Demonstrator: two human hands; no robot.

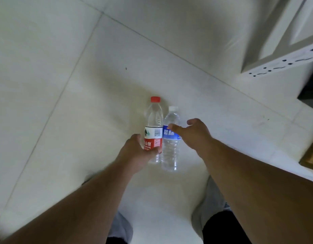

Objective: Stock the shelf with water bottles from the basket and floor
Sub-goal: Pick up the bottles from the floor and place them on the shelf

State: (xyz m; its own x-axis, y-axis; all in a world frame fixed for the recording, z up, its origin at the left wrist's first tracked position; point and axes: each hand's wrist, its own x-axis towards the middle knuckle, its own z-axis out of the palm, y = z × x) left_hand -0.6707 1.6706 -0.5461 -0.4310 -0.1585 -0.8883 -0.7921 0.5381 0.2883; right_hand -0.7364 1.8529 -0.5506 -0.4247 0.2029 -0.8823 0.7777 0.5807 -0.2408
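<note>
Gripping the red-labelled water bottle (153,127) low on its label, the left hand (139,152) curls fingers and thumb around it. Beside it, touching, stands the blue-labelled water bottle (171,143); both are clear, upright on the tiled floor (81,103), with red and white caps respectively. Right hand (191,134) spreads half open at the blue label, thumb on it; whether the fingers touch behind is hidden. White perforated shelf (282,60) is cut off upper right.

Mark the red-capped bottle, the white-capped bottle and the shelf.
red-capped bottle (153,133): head view, on its label.
white-capped bottle (170,150): head view, clear lower body.
shelf (282,63): head view, perforated front edge.
</note>
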